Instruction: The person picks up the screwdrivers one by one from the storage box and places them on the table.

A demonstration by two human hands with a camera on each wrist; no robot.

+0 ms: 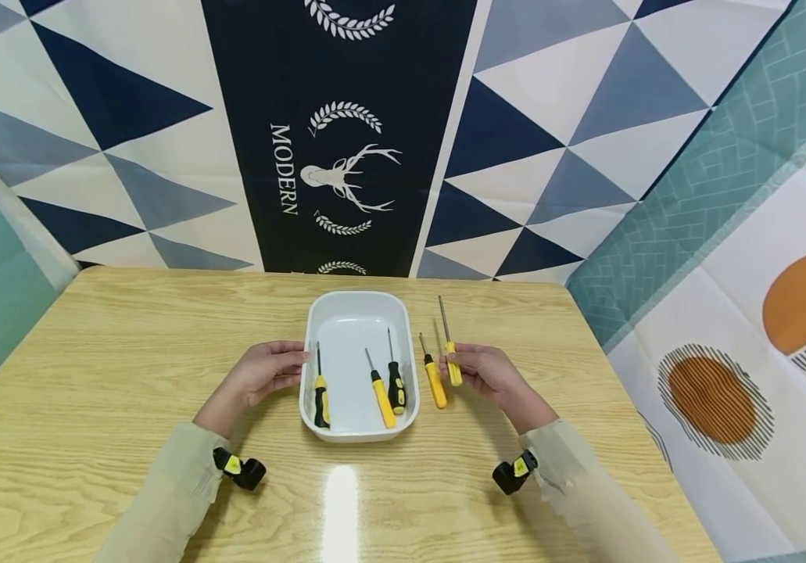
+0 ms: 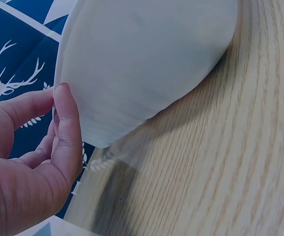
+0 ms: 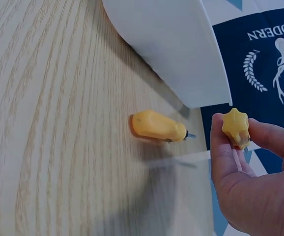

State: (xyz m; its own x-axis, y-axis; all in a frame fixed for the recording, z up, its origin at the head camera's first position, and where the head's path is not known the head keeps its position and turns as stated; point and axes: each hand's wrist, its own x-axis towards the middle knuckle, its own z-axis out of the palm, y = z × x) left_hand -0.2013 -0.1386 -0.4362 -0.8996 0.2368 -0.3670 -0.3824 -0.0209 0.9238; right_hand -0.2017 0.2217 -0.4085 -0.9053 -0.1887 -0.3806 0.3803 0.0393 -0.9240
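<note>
My left hand (image 1: pixel 266 371) pinches the left rim of a white rectangular tray (image 1: pixel 359 436), thumb and fingers meeting at its edge in the left wrist view. Inside the tray lie a black-and-yellow screwdriver (image 1: pixel 321 399) at the left, a yellow-handled screwdriver (image 1: pixel 383 400) and a mostly black one (image 1: pixel 395 387) at the right. Just right of the tray, my right hand (image 1: pixel 492 374) holds a yellow screwdriver (image 1: pixel 453 366) by its handle, shaft pointing away, raised off the table. Between that hand and the tray, another yellow screwdriver (image 1: pixel 435 383) lies on the table.
The wooden table (image 1: pixel 128 375) runs beneath everything, its far edge against a patterned cloth backdrop (image 1: pixel 515 156). A patterned cloth (image 1: pixel 740 313) hangs along the right side. Small cameras are strapped to both wrists.
</note>
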